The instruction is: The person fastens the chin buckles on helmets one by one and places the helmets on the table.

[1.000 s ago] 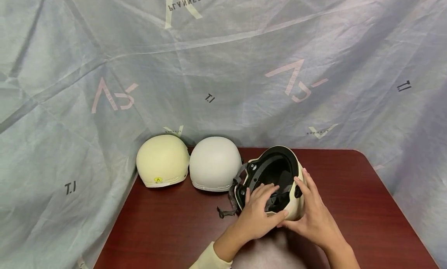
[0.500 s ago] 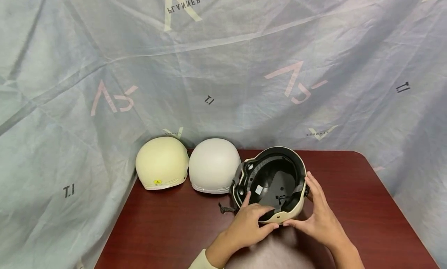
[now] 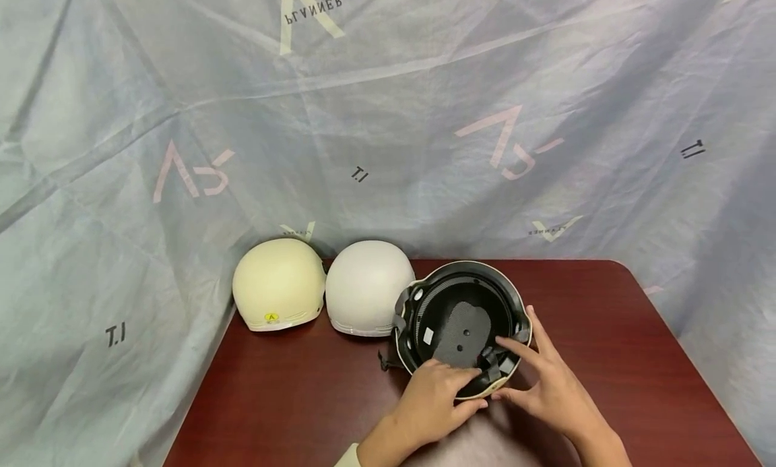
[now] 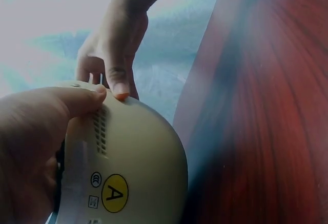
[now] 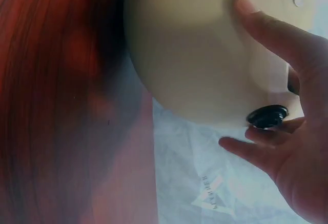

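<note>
My left hand [image 3: 429, 398] gripped with its fingers [image 3: 465, 374] bent, while my right hand [image 3: 554, 387] held with fingers spread, thumbtips [image 3: 479, 406] close together.

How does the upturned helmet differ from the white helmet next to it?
The upturned helmet has its opening facing up, while the white helmet sits dome up. The upturned helmet's shell is cream; the white helmet's is white. The upturned helmet bears a yellow A sticker; the white helmet shows none here. Both have rounded, pale shells.
</note>
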`<state>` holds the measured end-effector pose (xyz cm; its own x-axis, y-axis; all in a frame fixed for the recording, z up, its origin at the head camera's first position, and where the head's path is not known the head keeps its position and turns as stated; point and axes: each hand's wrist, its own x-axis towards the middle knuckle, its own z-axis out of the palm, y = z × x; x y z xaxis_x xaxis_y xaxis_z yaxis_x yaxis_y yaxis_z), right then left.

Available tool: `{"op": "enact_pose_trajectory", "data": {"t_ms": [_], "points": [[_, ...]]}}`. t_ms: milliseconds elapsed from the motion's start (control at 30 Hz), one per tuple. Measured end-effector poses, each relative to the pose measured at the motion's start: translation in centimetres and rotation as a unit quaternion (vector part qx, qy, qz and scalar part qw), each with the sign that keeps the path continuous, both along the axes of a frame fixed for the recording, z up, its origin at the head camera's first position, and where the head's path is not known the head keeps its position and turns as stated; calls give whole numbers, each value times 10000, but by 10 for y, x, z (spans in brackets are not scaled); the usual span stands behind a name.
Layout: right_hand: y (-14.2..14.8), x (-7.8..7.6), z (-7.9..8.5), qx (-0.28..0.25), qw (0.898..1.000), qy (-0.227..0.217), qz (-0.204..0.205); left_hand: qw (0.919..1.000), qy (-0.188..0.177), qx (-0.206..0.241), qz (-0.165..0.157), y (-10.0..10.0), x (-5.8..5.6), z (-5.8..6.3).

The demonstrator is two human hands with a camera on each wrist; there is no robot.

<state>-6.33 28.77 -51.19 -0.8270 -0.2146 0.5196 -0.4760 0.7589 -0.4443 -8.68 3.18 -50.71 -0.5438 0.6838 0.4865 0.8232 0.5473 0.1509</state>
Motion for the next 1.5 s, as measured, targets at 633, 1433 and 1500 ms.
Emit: {"op": "enact_pose_trajectory", "data": {"t_ms": [633, 1433, 1500], "points": [[3, 2, -1, -1027, 9883, -958, 589, 9943, 75, 1033, -240, -48, -19, 24], [-37, 2, 8, -2574, 9473, -1902, -141, 9829, -119, 1793, -411, -64, -28, 0], [-40, 1, 8, -2376, 9526, -1867, -350, 9830, -208, 1759, -489, -63, -23, 2]]}}
